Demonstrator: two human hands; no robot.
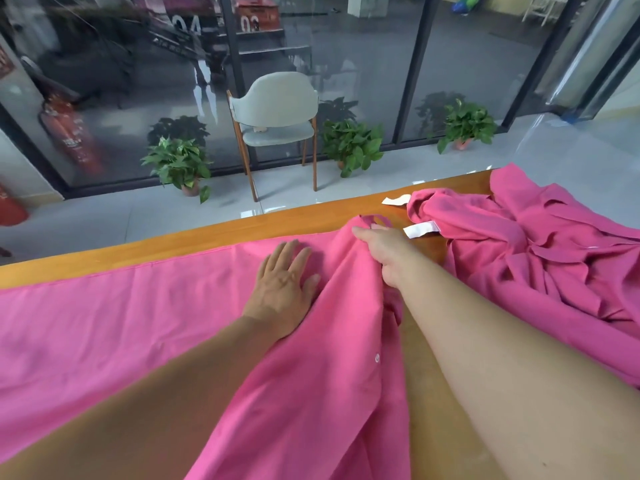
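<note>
The pink cloth (104,323) lies on the wooden surface (173,242), its left part spread smooth. The left hand (282,285) presses it flat with straight fingers. The right hand (384,251) seems to grip a raised, bunched fold. That side needs smoothing, and the crumpled heap (536,254) beside it looks untouched.
</note>
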